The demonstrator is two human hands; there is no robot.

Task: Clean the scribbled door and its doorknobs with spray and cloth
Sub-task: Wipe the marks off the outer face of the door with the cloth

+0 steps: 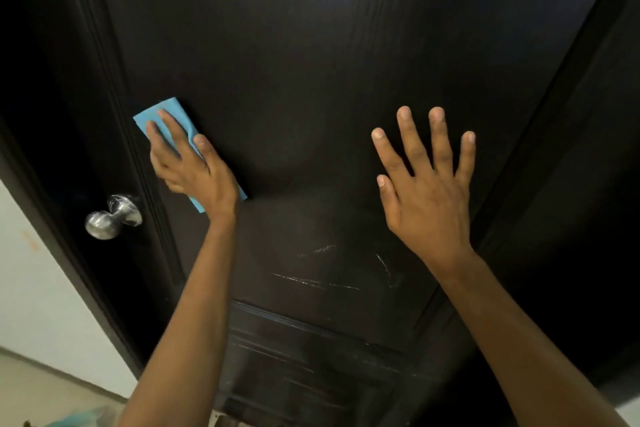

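Dark wood-grain door (pixel 311 45) fills the view. Pale scribble marks (pixel 313 282) remain on the lower part of the upper panel, just above the moulding that borders the lower panel; more faint streaks on that lower panel. Blue cloth (pixel 162 118), folded flat, is pressed on the door near the panel's left edge, long axis running from upper left to lower right. Left hand (pixel 188 166) lies on top of it, fingers straight and spread, pressing the cloth flat, not clenched. Cloth pokes out above the fingertips and below the wrist.

Key relation: the scribbles lie below and to the right of the cloth hand, roughly between the two forearms and nearer the moulding than either hand. The left hand has the cloth, so it is the one to go; judged next stroke is down and rightward across the panel.

Right hand (pixel 424 191) is flat toward the door on the panel's right side, fingers splayed, holding nothing; likely bracing, contact not certain. Silver doorknob (pixel 112 217) sits at the door's left edge, below and left of the cloth, untouched by either hand. No spray bottle in view.
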